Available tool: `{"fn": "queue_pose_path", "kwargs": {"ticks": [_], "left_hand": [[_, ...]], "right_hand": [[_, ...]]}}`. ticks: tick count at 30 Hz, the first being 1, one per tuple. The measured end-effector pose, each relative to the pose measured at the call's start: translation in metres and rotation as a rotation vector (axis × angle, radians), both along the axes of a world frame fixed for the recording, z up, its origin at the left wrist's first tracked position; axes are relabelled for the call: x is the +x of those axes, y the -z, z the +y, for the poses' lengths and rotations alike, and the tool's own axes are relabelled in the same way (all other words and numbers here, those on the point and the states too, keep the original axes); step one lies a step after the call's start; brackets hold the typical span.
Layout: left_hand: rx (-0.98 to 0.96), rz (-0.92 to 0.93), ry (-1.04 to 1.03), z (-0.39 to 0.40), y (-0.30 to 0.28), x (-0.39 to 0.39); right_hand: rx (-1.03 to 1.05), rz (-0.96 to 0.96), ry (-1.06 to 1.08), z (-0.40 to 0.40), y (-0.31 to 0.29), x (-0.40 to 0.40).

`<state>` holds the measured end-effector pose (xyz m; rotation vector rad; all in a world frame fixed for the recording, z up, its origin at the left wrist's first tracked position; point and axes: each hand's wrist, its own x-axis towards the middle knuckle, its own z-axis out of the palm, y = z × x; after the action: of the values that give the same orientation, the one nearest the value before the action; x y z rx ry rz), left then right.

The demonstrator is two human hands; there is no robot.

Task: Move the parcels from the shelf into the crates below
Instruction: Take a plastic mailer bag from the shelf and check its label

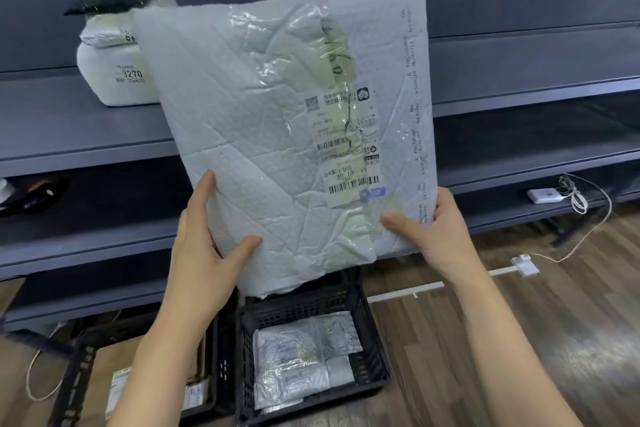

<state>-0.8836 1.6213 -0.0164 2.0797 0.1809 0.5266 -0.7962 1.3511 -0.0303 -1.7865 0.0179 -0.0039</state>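
Holding a large white mailer (pixel 277 135) upright in front of the shelf (pixel 86 135), both hands gripping its lower edge: left hand (pixel 204 246) with thumb across the front and fingers curled behind, right hand (pixel 433 229) likewise pinching the lower right corner. Hung clear of the shelf and above the right crate (pixel 377 340), bottom edge just over the crate's back rim. Noted two flat grey parcels (pixel 304 360) already lying in that crate, covering most of its floor. Noted a left crate (pixel 79 374) beside it, with a brown carton (pixel 152 388) inside, largely hidden by the left forearm. Remaining on the shelf: a white parcel (pixel 117 80) marked 3270, with a smaller one and something black stacked on top. Judged risks: looked wider than the crate opening, so likely to catch on the rim or sit propped on an edge unless tilted or bent; gripped only at the bottom, so tall upper part could flop forward or back against the shelf; glossy tape and slick film under the thumbs could let it slip; contents unknown, so a drop might damage them. Trailing cable (pixel 585 229) on the floor at right judged a trip hazard.
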Motion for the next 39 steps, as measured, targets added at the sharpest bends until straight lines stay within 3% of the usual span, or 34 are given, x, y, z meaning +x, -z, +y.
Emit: {"fn": "queue_pose_path", "kwargs": {"ticks": [7, 10, 12, 18, 21, 24, 27, 31, 36, 39], "left_hand": [[0.036, 0.027, 0.022, 0.006, 0.009, 0.002], [0.242, 0.051, -0.001, 0.008, 0.015, 0.002], [0.426, 0.03, -0.082, 0.01, 0.014, 0.004], [0.753, -0.287, -0.202, 0.001, -0.008, 0.015], [0.89, -0.38, -0.239, 0.003, -0.015, 0.016], [1.002, -0.235, -0.08, 0.01, -0.014, 0.022], [0.91, -0.051, 0.0, 0.013, -0.015, 0.026], [0.762, -0.072, -0.049, 0.011, -0.02, 0.022], [0.411, 0.081, -0.164, 0.015, -0.006, 0.014], [0.131, 0.07, -0.166, 0.013, 0.002, 0.01]], "right_hand": [[-0.055, -0.045, 0.0, 0.002, -0.015, -0.002], [-0.144, -0.095, -0.011, 0.001, -0.026, -0.004], [-0.297, -0.203, -0.022, 0.0, -0.037, -0.003], [-1.106, -0.608, -0.118, 0.013, -0.071, 0.015], [-1.255, -0.751, -0.096, 0.017, -0.069, 0.019], [-1.286, -0.888, -0.118, 0.02, -0.068, 0.022], [-1.268, -1.036, -0.133, 0.029, -0.072, 0.024], [-1.012, -1.14, -0.015, 0.036, -0.071, 0.023], [-0.74, -0.93, 0.2, 0.036, -0.036, 0.015], [-0.586, -0.626, 0.163, 0.036, 0.008, 0.003]]}}
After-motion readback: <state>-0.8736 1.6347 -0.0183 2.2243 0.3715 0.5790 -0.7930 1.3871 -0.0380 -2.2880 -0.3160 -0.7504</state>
